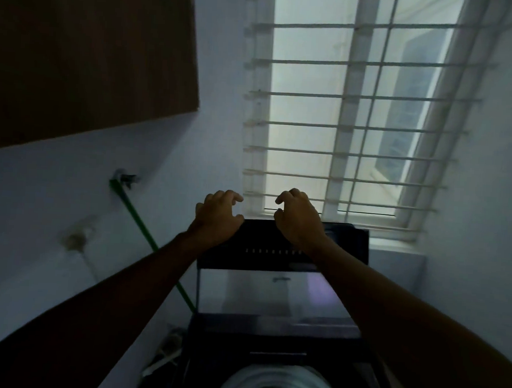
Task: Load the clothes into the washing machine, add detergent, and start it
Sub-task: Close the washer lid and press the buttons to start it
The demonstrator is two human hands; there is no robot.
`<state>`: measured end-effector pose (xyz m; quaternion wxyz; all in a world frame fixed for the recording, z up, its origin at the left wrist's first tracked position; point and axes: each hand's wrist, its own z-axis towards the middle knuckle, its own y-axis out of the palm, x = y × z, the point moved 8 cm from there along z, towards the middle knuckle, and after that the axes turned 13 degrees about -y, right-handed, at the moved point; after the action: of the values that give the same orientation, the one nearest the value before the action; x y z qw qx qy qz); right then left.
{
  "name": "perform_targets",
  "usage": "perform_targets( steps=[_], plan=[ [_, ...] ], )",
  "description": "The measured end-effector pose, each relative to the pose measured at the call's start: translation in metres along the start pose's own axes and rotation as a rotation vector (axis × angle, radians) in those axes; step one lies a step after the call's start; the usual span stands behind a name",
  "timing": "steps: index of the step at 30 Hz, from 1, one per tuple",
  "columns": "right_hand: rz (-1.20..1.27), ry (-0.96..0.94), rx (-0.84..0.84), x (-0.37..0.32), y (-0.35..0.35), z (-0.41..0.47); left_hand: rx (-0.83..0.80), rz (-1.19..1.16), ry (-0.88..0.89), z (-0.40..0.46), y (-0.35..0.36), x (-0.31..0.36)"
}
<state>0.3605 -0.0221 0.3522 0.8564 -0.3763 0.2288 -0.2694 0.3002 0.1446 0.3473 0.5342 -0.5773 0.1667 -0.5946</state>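
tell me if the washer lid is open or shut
Open: the lid stands raised, both hands at its top edge, with the white drum rim exposed below.

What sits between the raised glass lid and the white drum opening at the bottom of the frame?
In the head view, only the washing machine's dark top deck separates the lid from the drum.

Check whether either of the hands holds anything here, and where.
Both hands, left and right, rest on the top edge of the raised washer lid; fingers loosely curled above it, clasping nothing.

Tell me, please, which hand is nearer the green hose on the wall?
The left hand; the green hose runs beside it, while the right hand is farther away.
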Motion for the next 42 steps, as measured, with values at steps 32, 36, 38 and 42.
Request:
perform_targets(
  steps=[32,36,38,42],
  plan=[
    [-0.158,0.066,-0.306,0.121,0.068,-0.024,-0.401,0.242,0.024,0.050,0.147,0.050],
    [-0.231,0.043,-0.377,0.101,0.053,-0.038,-0.448,0.305,0.041,0.025,0.136,0.053],
    [-0.224,0.051,-0.408,0.093,0.047,-0.043,-0.461,0.345,0.051,0.013,0.128,0.055],
    [-0.194,0.069,-0.473,0.079,0.034,-0.058,-0.524,0.404,0.077,-0.011,0.117,0.054]
  ],
)
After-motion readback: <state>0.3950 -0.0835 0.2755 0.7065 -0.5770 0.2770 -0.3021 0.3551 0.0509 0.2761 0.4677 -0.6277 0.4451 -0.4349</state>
